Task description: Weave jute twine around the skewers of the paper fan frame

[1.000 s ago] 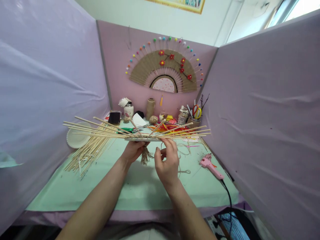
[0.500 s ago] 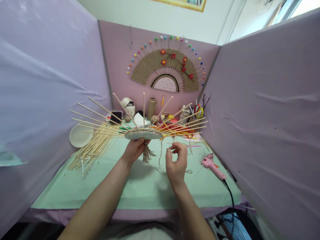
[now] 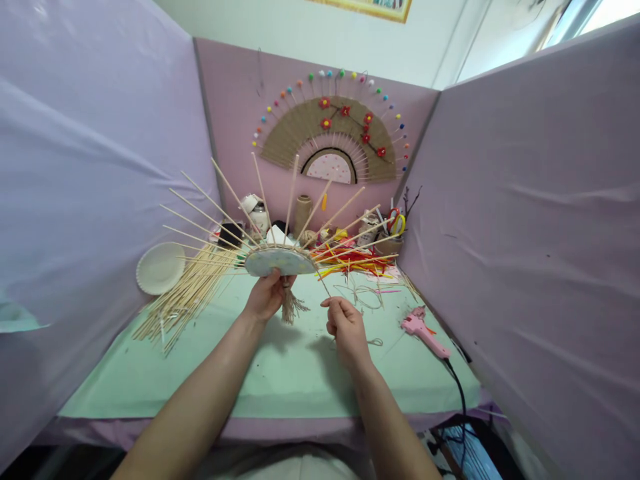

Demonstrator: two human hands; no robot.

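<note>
Left fingers [image 3: 273,276] clamp the stick fan [image 3: 280,262] by its lower edge; right fingers [image 3: 334,304] below pinch its cord [image 3: 323,282].

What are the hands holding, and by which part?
Left hand: the rounded panel, by its lower edge near the tassel. Right hand: the cord, below the panel's right end.

This looks like a craft booth: lilac-draped side walls [image 3: 525,233] and a pink back panel [image 3: 233,113] stand around a surface [image 3: 285,393] covered in pale green. A decorated fan [image 3: 287,137] hangs on the panel, while loose sticks [image 3: 185,303], a pink glue gun [image 3: 424,335], a cone of twine [image 3: 304,210] and a heap of red and yellow strips [image 3: 353,257] mark handicraft work.
</note>
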